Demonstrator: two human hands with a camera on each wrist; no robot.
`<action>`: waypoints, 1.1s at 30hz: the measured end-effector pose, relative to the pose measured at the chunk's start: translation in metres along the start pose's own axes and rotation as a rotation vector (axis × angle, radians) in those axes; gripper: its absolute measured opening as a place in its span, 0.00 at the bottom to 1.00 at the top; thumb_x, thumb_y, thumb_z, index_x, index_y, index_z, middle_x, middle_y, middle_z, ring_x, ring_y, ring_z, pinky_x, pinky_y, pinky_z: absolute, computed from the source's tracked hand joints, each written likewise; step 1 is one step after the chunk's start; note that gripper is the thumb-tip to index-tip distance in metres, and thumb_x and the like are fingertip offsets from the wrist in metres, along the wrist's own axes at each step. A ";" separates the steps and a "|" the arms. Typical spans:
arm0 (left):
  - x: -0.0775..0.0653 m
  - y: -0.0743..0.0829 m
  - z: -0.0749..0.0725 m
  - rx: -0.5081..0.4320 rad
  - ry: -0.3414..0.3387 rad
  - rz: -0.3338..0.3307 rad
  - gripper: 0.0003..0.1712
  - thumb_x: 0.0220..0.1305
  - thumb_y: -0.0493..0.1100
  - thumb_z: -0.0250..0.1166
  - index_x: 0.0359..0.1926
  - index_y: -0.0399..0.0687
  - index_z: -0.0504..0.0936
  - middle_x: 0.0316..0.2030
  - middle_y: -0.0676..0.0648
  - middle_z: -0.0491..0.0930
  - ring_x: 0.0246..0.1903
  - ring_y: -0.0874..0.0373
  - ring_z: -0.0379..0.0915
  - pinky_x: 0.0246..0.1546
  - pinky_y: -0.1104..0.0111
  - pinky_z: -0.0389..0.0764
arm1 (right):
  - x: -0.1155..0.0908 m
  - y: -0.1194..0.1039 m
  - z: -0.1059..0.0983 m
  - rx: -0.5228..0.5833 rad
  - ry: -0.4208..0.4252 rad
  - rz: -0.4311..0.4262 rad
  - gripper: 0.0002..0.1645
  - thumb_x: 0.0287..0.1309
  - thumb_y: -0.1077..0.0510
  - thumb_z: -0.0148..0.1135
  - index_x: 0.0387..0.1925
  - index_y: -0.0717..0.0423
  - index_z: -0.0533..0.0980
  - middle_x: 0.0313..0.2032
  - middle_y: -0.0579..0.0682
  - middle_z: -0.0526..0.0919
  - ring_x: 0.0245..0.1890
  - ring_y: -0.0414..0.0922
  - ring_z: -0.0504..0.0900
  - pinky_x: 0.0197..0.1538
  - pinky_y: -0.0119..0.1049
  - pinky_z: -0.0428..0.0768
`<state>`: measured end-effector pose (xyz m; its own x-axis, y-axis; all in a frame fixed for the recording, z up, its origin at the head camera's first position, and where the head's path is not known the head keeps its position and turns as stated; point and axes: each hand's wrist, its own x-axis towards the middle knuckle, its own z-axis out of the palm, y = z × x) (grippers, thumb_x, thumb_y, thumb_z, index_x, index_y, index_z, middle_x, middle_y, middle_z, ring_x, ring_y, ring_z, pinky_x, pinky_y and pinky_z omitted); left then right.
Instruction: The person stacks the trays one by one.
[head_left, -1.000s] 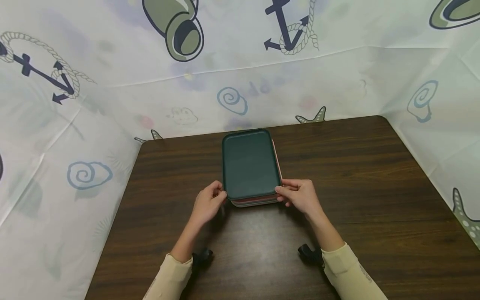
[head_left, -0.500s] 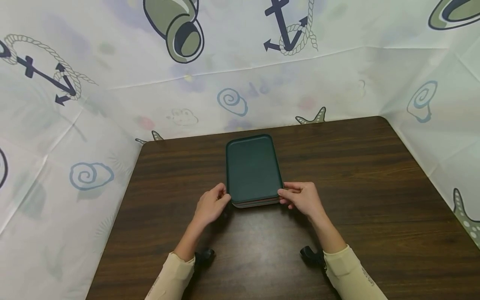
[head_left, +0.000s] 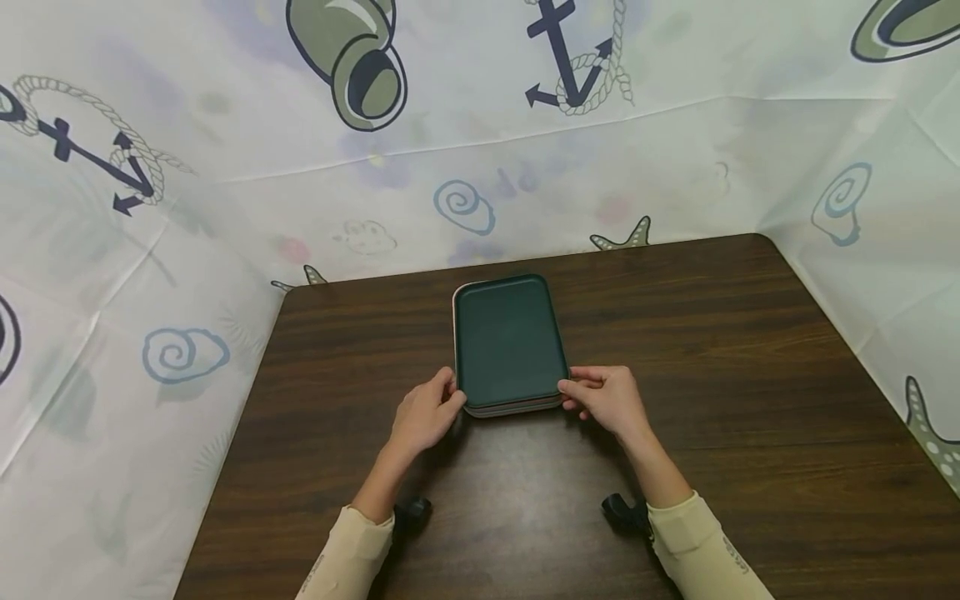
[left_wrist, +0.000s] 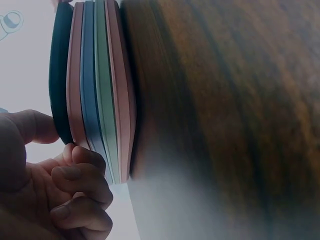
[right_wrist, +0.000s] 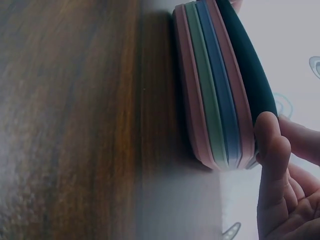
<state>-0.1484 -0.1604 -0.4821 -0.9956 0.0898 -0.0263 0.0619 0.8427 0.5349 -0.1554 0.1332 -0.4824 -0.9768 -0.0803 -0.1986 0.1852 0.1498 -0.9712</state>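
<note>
Since the earlier frames the dark green tray (head_left: 510, 340) has slid toward you and squared up over the trays beneath it, so the pink edge that showed along its right side is now hidden and only a thin pale rim shows on the left. Your left hand (head_left: 425, 412) sits at the stack's (left_wrist: 95, 95) near-left corner, thumb pressed against the green tray's edge and the other fingers curled against the lower trays, which looks like a grip meant to keep the layers from sliding. The stack lies flat in the middle of the dark wood surface (head_left: 750, 350), slightly toward the far edge; the wrist views show pink, blue, light green and pink trays under the green one, edges nearly flush. Your right hand (head_left: 606, 398) mirrors the left at the near-right corner, fingertips pinching the side of the stack with the thumb along the top tray's rim. Both hands are apart, one closed on each near corner, probably to align the stack evenly. A nautical-print sheet (head_left: 150, 250) walls in the surface.
</note>
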 end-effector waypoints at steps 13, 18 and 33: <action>0.000 0.003 0.002 -0.013 0.015 -0.028 0.06 0.60 0.45 0.56 0.29 0.56 0.67 0.17 0.54 0.64 0.18 0.57 0.63 0.19 0.64 0.58 | 0.003 0.001 -0.001 -0.035 0.003 0.013 0.26 0.55 0.60 0.72 0.53 0.71 0.78 0.33 0.60 0.87 0.26 0.48 0.87 0.23 0.35 0.80; 0.000 0.004 0.002 -0.014 0.019 -0.036 0.05 0.60 0.45 0.56 0.29 0.57 0.67 0.17 0.54 0.64 0.18 0.57 0.63 0.19 0.64 0.58 | 0.005 0.003 -0.003 -0.048 0.004 0.007 0.26 0.55 0.59 0.72 0.52 0.71 0.78 0.33 0.60 0.87 0.26 0.48 0.87 0.24 0.36 0.81; -0.002 0.004 0.003 -0.025 0.020 -0.047 0.04 0.62 0.47 0.56 0.32 0.57 0.69 0.18 0.55 0.67 0.19 0.57 0.65 0.20 0.63 0.61 | 0.006 0.006 -0.001 -0.097 0.024 0.003 0.25 0.54 0.58 0.73 0.51 0.68 0.79 0.32 0.58 0.87 0.27 0.49 0.87 0.24 0.36 0.81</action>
<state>-0.1458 -0.1558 -0.4827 -0.9986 0.0391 -0.0349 0.0132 0.8322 0.5543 -0.1602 0.1348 -0.4892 -0.9788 -0.0566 -0.1969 0.1776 0.2447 -0.9532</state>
